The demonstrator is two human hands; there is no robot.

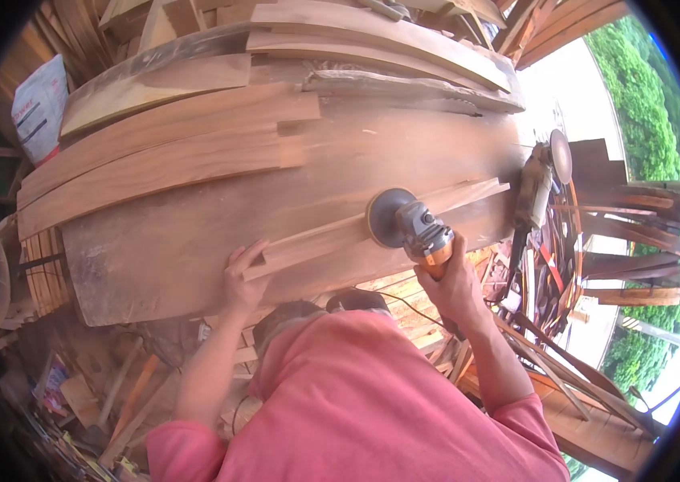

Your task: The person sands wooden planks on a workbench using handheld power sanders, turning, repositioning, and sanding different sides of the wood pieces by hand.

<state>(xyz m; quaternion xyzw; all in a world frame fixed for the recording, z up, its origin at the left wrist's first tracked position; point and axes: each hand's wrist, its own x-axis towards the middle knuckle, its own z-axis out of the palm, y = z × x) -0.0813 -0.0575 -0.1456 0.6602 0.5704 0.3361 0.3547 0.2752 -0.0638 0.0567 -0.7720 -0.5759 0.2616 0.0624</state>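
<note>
My right hand (454, 277) is wrapped round the orange and grey body of an angle grinder (426, 229). Its round, dark-backed disc (389, 217) lies over a long, narrow wooden strip (316, 241) and hides part of it. At the strip's near left end, my left hand (245, 273) grips the wood, fingers curled over the end. The strip lies slantwise on a broad, dusty wooden worktable (155, 249), its far end pointing up and right.
Flat boards (171, 145) lie on the table's left, with more planks (380, 36) along its far side. A second grinder (537, 185) rests at the right edge. A white bag (39, 108) stands at left. Scrap wood (115, 386) litters the floor; a cable (412, 305) runs near my body.
</note>
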